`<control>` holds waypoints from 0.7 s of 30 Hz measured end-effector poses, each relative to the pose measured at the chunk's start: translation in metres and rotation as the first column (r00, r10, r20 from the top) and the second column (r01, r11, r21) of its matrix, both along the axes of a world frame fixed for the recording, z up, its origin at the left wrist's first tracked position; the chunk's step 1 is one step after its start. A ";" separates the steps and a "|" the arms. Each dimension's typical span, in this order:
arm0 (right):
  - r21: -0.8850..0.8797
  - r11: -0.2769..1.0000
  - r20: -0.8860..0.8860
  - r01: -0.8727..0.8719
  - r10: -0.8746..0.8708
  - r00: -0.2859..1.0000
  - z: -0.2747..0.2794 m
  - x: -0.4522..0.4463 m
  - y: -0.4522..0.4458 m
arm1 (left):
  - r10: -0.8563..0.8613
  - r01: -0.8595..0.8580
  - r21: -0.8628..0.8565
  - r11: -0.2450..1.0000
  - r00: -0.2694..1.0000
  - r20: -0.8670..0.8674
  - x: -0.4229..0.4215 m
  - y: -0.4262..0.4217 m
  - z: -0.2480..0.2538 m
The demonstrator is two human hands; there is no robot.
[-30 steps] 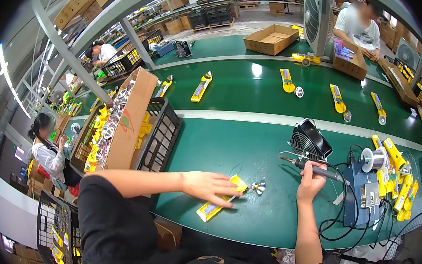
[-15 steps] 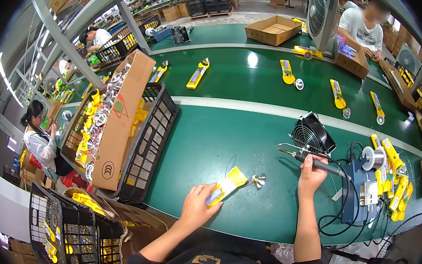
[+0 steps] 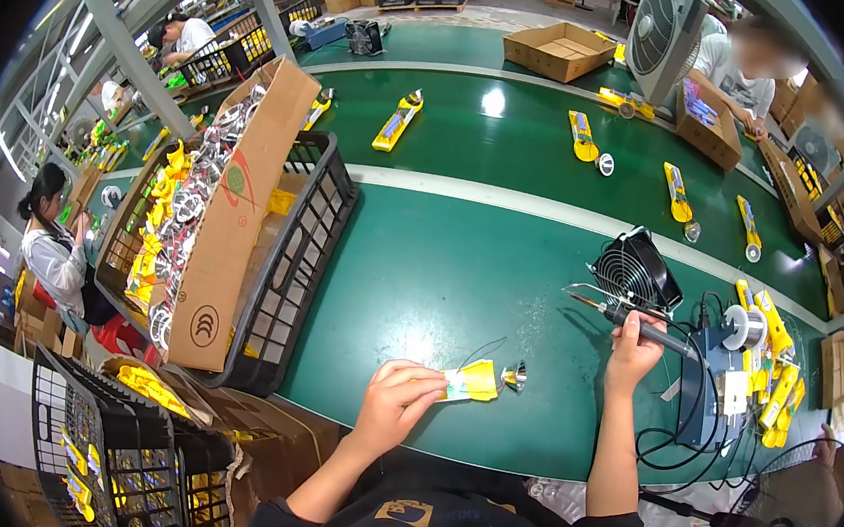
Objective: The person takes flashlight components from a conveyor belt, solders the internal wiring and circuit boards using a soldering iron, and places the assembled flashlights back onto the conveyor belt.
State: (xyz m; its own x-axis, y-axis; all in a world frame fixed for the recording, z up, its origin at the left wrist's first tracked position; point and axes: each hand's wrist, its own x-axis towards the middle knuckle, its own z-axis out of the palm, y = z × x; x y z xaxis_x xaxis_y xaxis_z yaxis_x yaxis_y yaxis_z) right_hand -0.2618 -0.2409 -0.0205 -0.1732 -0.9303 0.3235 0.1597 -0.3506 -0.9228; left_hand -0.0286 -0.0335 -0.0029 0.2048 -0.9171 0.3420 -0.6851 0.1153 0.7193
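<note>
My right hand (image 3: 634,354) is closed round the handle of a soldering iron (image 3: 659,332), whose tip points left above the green table. A thin bent metal wire runs beside the iron's tip. My left hand (image 3: 398,400) has its fingers closed on the near end of a yellow flashlight housing (image 3: 477,380) lying on the table; the fingers hide part of it. At the housing's right end sits a small shiny reflector (image 3: 514,377). A thin dark wire (image 3: 487,347) sticks up from the housing. The iron is well apart from the housing.
A black fan (image 3: 639,270) stands behind the iron. To the right are a blue soldering station (image 3: 703,378), a solder spool (image 3: 744,328) and several yellow housings (image 3: 780,395). A black crate (image 3: 290,282) with a cardboard box (image 3: 235,217) stands left. More housings lie on the belt (image 3: 473,138).
The housing has turned so its reflector end points more directly right, and it sits slightly lower. My left fingers now reach over it. My right hand keeps the soldering iron almost in place.
</note>
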 end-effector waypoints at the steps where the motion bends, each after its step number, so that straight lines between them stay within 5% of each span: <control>1: -0.005 1.000 -0.002 0.006 -0.006 1.000 0.001 0.001 0.001 | 0.000 0.000 -0.014 1.000 1.000 -0.006 -0.001 -0.003 -0.001; 9: -0.024 1.000 0.056 0.004 -0.002 0.998 0.015 0.005 0.011 | 0.116 -0.122 -0.046 0.991 0.986 -0.116 -0.006 -0.007 -0.012; 21: 0.079 0.805 -0.064 -0.588 0.593 0.803 0.015 0.028 0.057 | 0.189 -0.190 0.001 0.982 0.974 -0.124 -0.009 -0.003 -0.010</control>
